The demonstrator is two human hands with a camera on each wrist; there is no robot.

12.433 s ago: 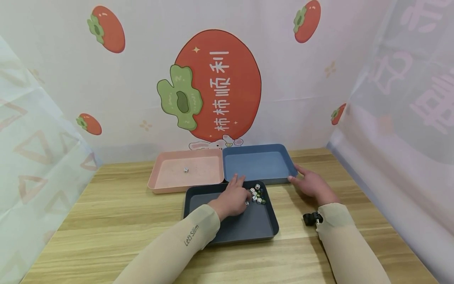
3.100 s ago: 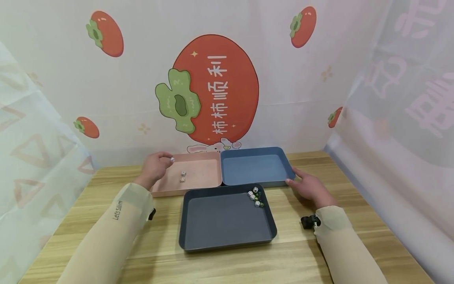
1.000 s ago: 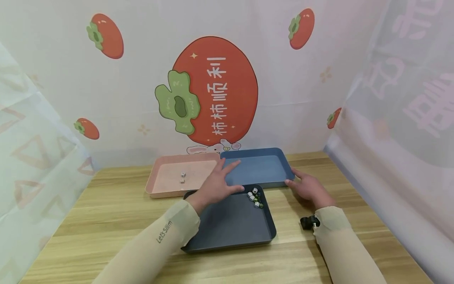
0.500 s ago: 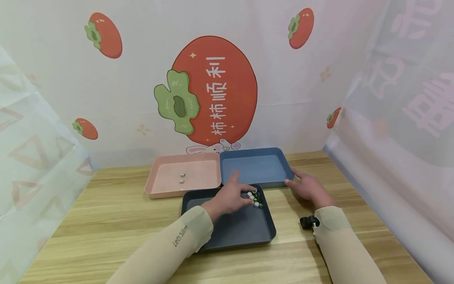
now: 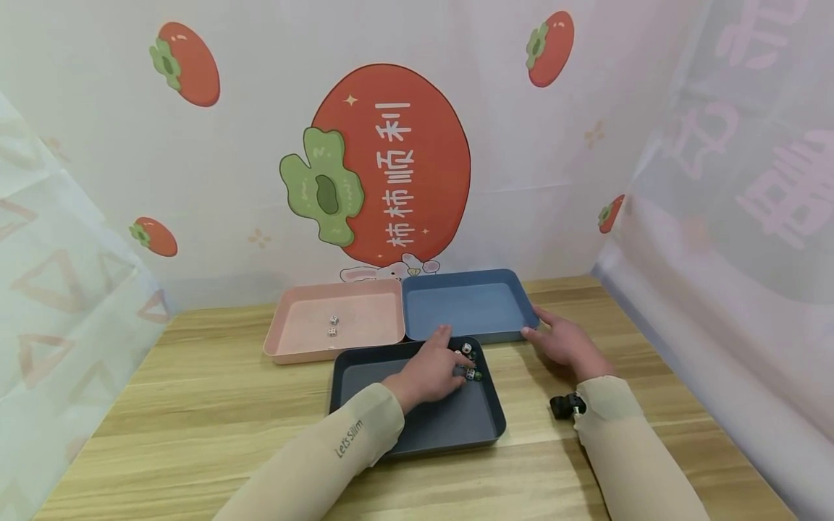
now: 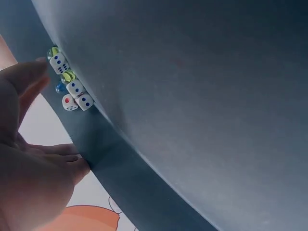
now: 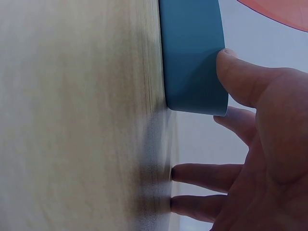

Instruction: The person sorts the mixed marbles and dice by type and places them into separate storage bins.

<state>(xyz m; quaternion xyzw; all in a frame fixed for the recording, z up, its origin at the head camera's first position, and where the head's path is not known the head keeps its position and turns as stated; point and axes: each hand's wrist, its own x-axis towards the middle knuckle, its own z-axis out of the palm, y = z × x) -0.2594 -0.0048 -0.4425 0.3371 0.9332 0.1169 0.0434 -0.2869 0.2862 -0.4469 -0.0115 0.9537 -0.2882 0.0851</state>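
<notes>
My left hand (image 5: 430, 370) reaches over the dark grey tray (image 5: 443, 427), thumb and index finger at a cluster of white dice (image 6: 76, 87) and small glass marbles (image 6: 69, 76). In the left wrist view its fingertips sit beside the topmost die (image 6: 58, 63), and no lifted piece shows between them. The cluster lies along the tray's wall, at the far right corner in the head view. My right hand (image 5: 565, 340) holds the near right corner of the blue tray (image 7: 195, 57) between thumb and index finger; its other fingers reach down to the table.
The pink tray (image 5: 293, 318) at the back left holds two visible dice (image 5: 333, 325). The blue tray stands beside it, and the dark tray in front of both. A printed cloth (image 5: 508, 166) hangs behind the wooden table (image 5: 228, 405).
My left hand has left the pink tray, where it held a die, and moved right to the dice in the dark tray. The pink tray showed one die earliest. The right hand stays put.
</notes>
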